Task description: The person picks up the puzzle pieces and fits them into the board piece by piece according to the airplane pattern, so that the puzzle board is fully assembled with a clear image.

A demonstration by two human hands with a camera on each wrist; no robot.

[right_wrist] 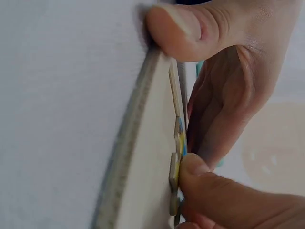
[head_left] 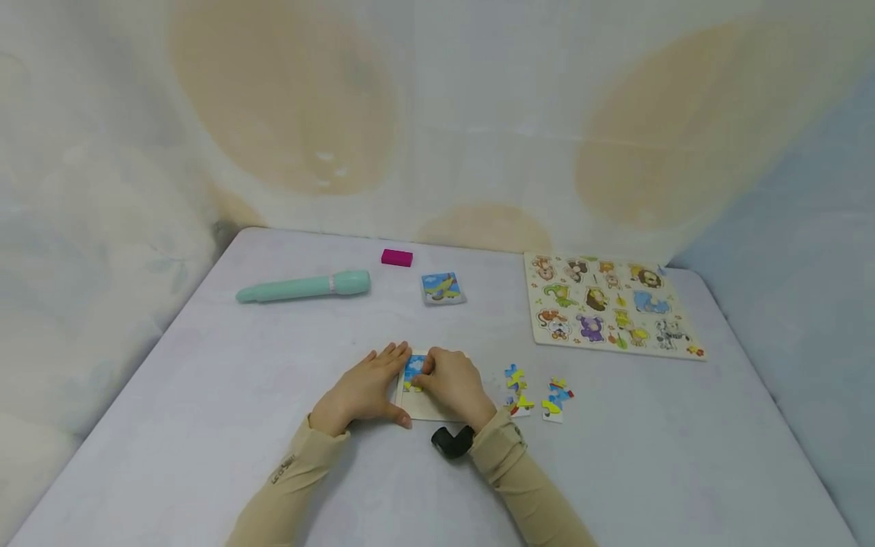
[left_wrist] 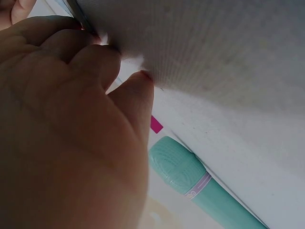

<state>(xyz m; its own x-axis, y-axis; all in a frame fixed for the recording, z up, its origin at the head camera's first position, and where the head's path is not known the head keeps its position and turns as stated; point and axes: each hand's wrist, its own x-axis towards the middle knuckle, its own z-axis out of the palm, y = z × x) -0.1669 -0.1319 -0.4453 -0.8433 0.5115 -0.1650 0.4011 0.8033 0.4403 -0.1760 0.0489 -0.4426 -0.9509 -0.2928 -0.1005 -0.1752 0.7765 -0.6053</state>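
1. Head view: the wooden jigsaw tray (head_left: 432, 412) lay between both hands; it served as the dial's centre, 12 pointing away from the person.
2. At 9 o'clock the left hand (head_left: 365, 387) rested with fingers extended along the tray's edge, gripping nothing, thumb at the 7 o'clock corner. That brace probably helped against sliding.
3. From 3 o'clock the right hand (head_left: 456, 384) reached over the tray, thumb and curled fingertips on a jigsaw piece (right_wrist: 173, 171), apparently pinching it. Aligning its tabs first, then pressing flat, seemed wiser than forcing it.
4. Loose jigsaw pieces (head_left: 518, 391) lay at 3 o'clock, within easy reach.
5. Farther out, an animal puzzle board (head_left: 581, 302) lay at 2.
6. An airplane picture square (head_left: 441, 287) lay at 12, a likely colour guide.
7. Beyond the hands, a teal pen-shaped toy (head_left: 294, 289) lay at 10, a magenta block (head_left: 397, 258) just before 12.
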